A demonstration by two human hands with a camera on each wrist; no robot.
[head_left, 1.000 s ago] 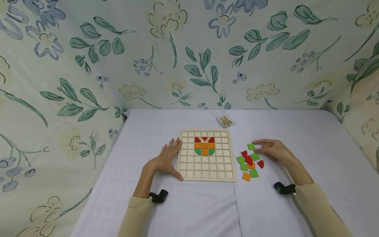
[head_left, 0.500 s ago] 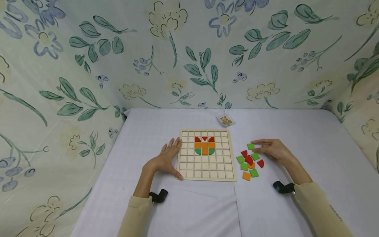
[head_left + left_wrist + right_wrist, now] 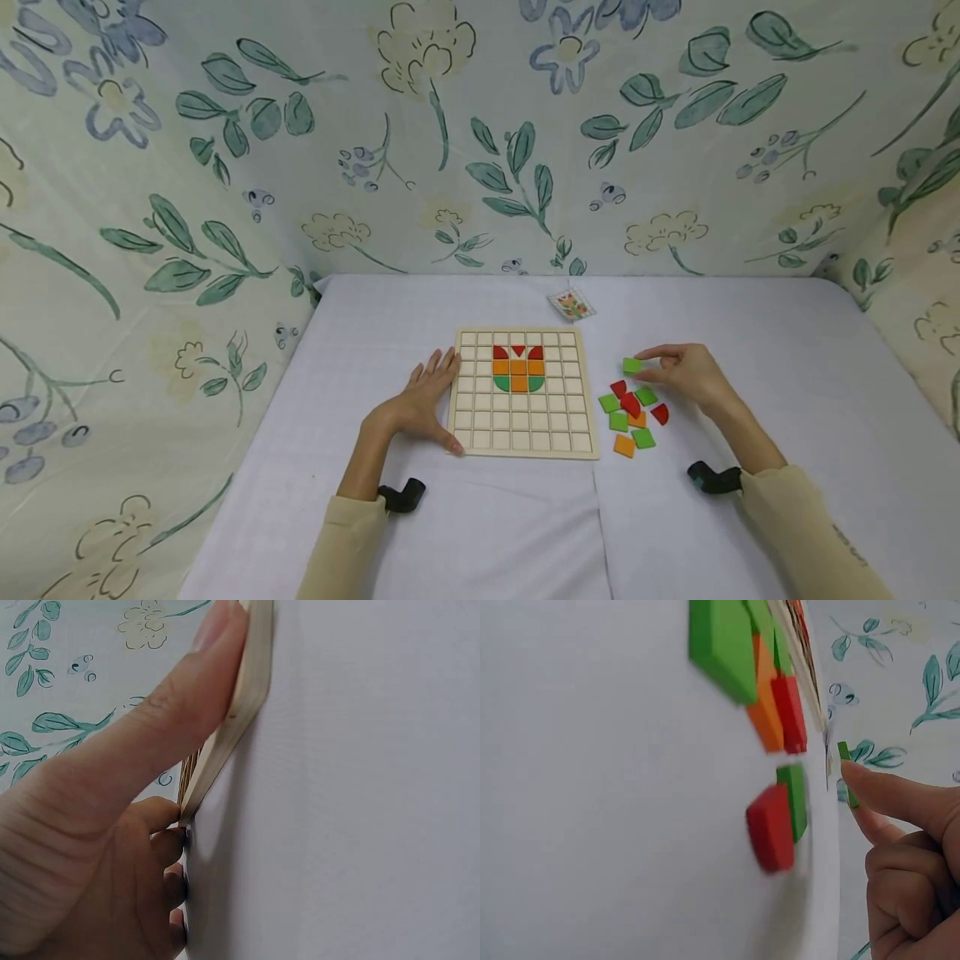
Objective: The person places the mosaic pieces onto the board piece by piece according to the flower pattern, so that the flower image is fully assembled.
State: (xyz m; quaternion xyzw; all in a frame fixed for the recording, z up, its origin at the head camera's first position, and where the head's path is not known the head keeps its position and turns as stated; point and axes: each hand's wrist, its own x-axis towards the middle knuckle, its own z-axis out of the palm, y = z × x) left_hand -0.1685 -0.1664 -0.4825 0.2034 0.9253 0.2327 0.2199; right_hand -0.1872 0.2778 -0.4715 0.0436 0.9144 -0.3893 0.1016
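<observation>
The right hand (image 3: 692, 377) is pinching a green square tile (image 3: 632, 366) between thumb and index finger, so its fingers are standing narrow, with just the tile's thickness between them. The tile is jutting out past the fingertips toward the board (image 3: 525, 455); in the right wrist view it is showing edge-on as a thin strip, poking out on both sides of the nearer digit and hanging clear of the tabletop (image 3: 360, 333). The other fingers of that hand are curling in toward the palm. Just below the held tile in the head view, loose pieces are lying in a loose cluster: a red wedge (image 3: 660, 414), an orange square (image 3: 624, 447), and further green, red and orange ones, some overlapping. The left hand (image 3: 418, 408) is spreading wide at the board's left side, its thumb touching the near-left corner and its fingertips meeting the left edge farther up. Red, orange and green inlaid pieces (image 3: 518, 383) are sitting in the board's grid, and a small patterned card (image 3: 572, 305) is lying beyond its far-right corner.
</observation>
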